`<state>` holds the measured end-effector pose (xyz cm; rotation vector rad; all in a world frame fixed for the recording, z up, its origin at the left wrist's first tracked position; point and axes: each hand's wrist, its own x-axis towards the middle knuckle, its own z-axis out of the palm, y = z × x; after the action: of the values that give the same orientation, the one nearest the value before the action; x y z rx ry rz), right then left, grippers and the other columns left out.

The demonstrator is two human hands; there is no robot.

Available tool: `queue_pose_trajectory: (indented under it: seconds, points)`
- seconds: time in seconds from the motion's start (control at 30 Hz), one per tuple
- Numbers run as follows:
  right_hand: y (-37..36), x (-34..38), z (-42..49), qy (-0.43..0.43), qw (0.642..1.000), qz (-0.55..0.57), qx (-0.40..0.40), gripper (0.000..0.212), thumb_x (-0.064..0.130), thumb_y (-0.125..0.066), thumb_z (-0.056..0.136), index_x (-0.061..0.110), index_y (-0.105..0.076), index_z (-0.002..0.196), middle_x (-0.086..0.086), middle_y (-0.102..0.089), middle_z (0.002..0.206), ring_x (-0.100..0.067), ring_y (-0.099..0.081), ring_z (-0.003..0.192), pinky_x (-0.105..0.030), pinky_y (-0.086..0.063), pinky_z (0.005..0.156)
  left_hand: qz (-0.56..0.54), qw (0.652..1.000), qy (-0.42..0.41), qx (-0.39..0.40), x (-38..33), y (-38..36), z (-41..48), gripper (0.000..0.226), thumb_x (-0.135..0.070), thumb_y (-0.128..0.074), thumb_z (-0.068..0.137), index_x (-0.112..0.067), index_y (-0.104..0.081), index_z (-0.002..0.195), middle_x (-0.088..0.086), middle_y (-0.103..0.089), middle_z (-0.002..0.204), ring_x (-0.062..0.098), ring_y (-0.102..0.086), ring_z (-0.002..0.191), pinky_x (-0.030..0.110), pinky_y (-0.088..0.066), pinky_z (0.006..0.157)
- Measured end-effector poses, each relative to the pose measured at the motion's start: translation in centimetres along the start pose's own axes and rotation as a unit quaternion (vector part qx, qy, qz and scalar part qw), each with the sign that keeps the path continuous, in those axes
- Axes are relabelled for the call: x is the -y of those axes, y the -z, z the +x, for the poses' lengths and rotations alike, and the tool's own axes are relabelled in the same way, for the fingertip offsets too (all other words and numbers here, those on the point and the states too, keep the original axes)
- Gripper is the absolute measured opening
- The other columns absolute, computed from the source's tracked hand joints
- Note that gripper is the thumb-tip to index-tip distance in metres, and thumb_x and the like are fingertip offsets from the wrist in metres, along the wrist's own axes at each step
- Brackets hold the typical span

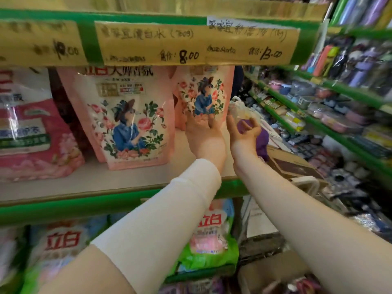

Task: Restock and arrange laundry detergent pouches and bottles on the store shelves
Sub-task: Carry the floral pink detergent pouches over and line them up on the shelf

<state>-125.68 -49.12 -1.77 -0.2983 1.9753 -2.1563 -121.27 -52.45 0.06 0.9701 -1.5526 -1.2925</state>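
Store shelf point(127, 181): left hand point(204, 135) presses straight fingers against the pouch point(203, 92); right hand point(244, 130) just beside it, relaxed, empty.

Left of the large pink pouch point(131, 119): a dark gap, then the red-and-white pouch point(27, 128) blocks me.
In front of it: bare shelf board point(89, 179), open to my fingers.
Right of it: a thin slot, then the small pink pouch point(203, 96) that my left hand point(204, 134) touches.
Above it: the price strip point(191, 43) hangs low.

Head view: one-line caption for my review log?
Left hand touches the rightmost pink floral detergent pouch on the shelf; right hand hovers open beside it.
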Motion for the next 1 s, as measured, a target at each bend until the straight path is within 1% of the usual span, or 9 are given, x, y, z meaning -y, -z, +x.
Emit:
queue_pose_trajectory:
  seconds: [0.1,0.2,0.27,0.33,0.43,0.57,0.73,0.87,1.0]
  points:
    - [0.5,-0.6,-3.0,0.020,1.000,-0.006,0.011,0.069,0.033,-0.061,0.088,0.016,-0.020,0.141,-0.004,-0.040,0.140,-0.023,-0.034,0.133,-0.042,-0.027,0.112,0.011,1.000,0.011,0.014,0.6,1.9,-1.4,0.052,-0.024,-0.046,0.096,-0.011,-0.027,0.144,0.011,-0.042,0.141,0.023,-0.041,0.129,0.026,-0.030,0.102]
    - [1.3,-1.2,-6.0,0.042,0.999,-0.007,0.015,0.068,0.030,-0.059,0.089,0.015,-0.019,0.142,-0.004,-0.038,0.142,-0.018,-0.034,0.132,-0.028,-0.028,0.107,-0.032,0.999,0.006,0.022,0.5,3.9,-3.2,0.041,-0.015,-0.042,0.098,0.000,-0.039,0.136,0.018,-0.048,0.135,0.028,-0.045,0.125,0.026,-0.034,0.098]
    - [2.0,-1.9,-8.1,0.063,0.998,-0.001,0.022,0.068,0.027,-0.058,0.090,0.014,-0.018,0.143,-0.005,-0.036,0.145,-0.014,-0.034,0.132,-0.014,-0.031,0.096,-0.095,0.995,0.019,0.019,0.1,5.5,-5.4,0.038,-0.018,-0.041,0.099,-0.005,-0.042,0.135,0.007,-0.049,0.135,0.019,-0.045,0.125,0.019,-0.034,0.096]
    - [2.9,-2.9,-10.2,0.071,0.997,0.015,0.016,0.065,0.023,-0.057,0.091,0.013,-0.019,0.142,-0.004,-0.037,0.145,-0.012,-0.035,0.130,-0.007,-0.033,0.089,-0.156,0.987,0.033,0.021,0.4,6.9,-7.7,0.039,-0.023,-0.041,0.099,-0.013,-0.041,0.137,-0.004,-0.046,0.132,0.007,-0.042,0.119,0.026,-0.032,0.108]
    - [4.7,-5.4,-13.0,0.057,0.997,0.056,-0.005,0.057,0.019,-0.056,0.092,0.016,-0.022,0.138,-0.004,-0.040,0.142,-0.014,-0.038,0.131,-0.019,-0.033,0.104,-0.191,0.981,0.038,0.021,2.7,8.6,-11.0,0.040,-0.022,-0.043,0.099,-0.015,-0.042,0.138,-0.007,-0.045,0.136,0.001,-0.042,0.119,0.035,-0.036,0.110]
    - [6.8,-9.2,-17.3,-0.025,0.996,0.076,-0.046,0.058,0.020,-0.054,0.093,0.014,-0.021,0.141,-0.004,-0.041,0.141,-0.007,-0.041,0.120,0.004,-0.037,0.073,-0.191,0.977,0.095,0.019,8.3,9.7,-14.5,0.035,-0.020,-0.043,0.099,-0.014,-0.047,0.133,0.002,-0.050,0.138,0.013,-0.047,0.127,0.038,-0.037,0.109]
    - [8.9,-14.7,-22.6,-0.108,0.979,0.062,-0.162,0.057,0.015,-0.056,0.092,0.005,-0.025,0.139,-0.012,-0.045,0.139,-0.019,-0.045,0.126,-0.012,-0.037,0.087,-0.140,0.968,0.177,0.111,16.3,11.2,-18.9,0.031,-0.022,-0.043,0.099,-0.021,-0.048,0.129,0.002,-0.052,0.134,0.018,-0.049,0.126,0.044,-0.035,0.110]
    - [9.2,-18.2,-26.9,-0.170,0.953,0.089,-0.234,0.052,0.010,-0.052,0.094,0.001,-0.026,0.138,-0.019,-0.044,0.139,-0.021,-0.047,0.122,-0.001,-0.043,0.070,-0.080,0.953,0.231,0.178,21.0,13.0,-21.0,0.036,-0.021,-0.044,0.098,-0.010,-0.049,0.132,0.003,-0.053,0.132,0.024,-0.051,0.124,0.045,-0.036,0.109]
    - [8.9,-21.7,-31.8,-0.248,0.912,0.099,-0.311,0.051,0.017,-0.052,0.095,0.005,-0.027,0.138,-0.016,-0.042,0.141,-0.021,-0.046,0.126,-0.014,-0.042,0.081,-0.020,0.931,0.271,0.242,24.7,16.3,-23.4,0.034,-0.017,-0.043,0.099,-0.001,-0.052,0.127,0.005,-0.059,0.116,0.018,-0.056,0.107,0.031,-0.039,0.103]
